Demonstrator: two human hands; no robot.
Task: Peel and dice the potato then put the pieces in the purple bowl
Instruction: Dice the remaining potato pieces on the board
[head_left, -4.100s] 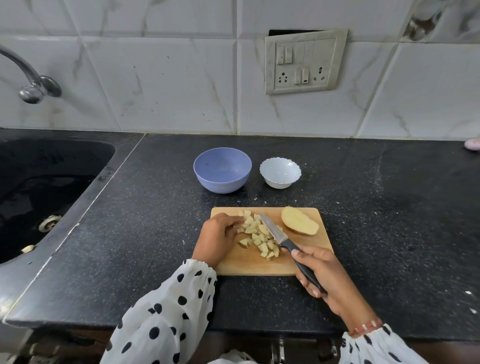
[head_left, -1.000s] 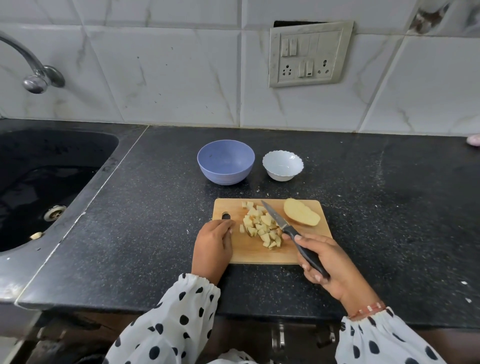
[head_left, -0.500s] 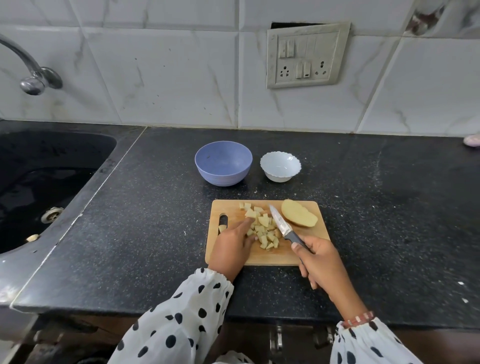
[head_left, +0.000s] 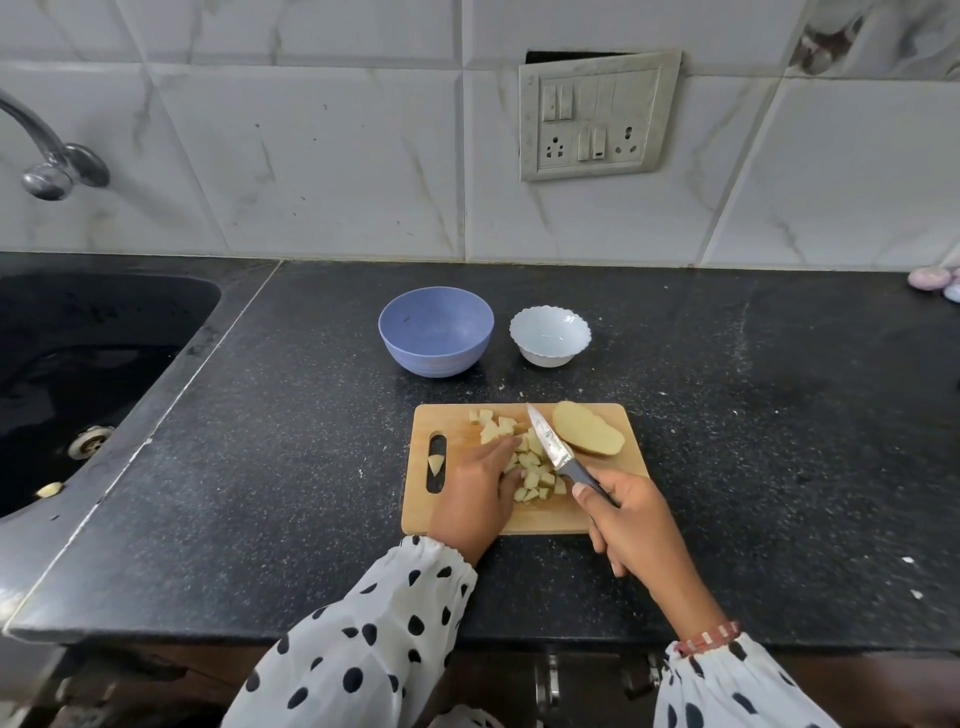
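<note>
Nearest, the right hand (head_left: 631, 512) is wrapped round the handle of a knife (head_left: 550, 444), its blade angled up and away over the cutting board (head_left: 530, 519). The left hand (head_left: 475, 493) lies flat on the board with its fingers fairly straight, touching the pile of diced potato (head_left: 530, 467) from the left side and gripping nothing. Just beyond the blade, an uncut peeled potato half (head_left: 587, 428) rests cut face down near the board's far right corner. One stray cube (head_left: 435, 464) sits in the board's handle slot. Farther back on the dark tabletop (head_left: 260, 467), the purple bowl (head_left: 435, 338) stands beside a white bowl (head_left: 549, 335); no pieces show in the purple one. The wet cubes are probably light but slippery, so scooping them between a cupped palm and the blade should work better than pinching. The half looks firm and is best held across its rounded back.
</note>
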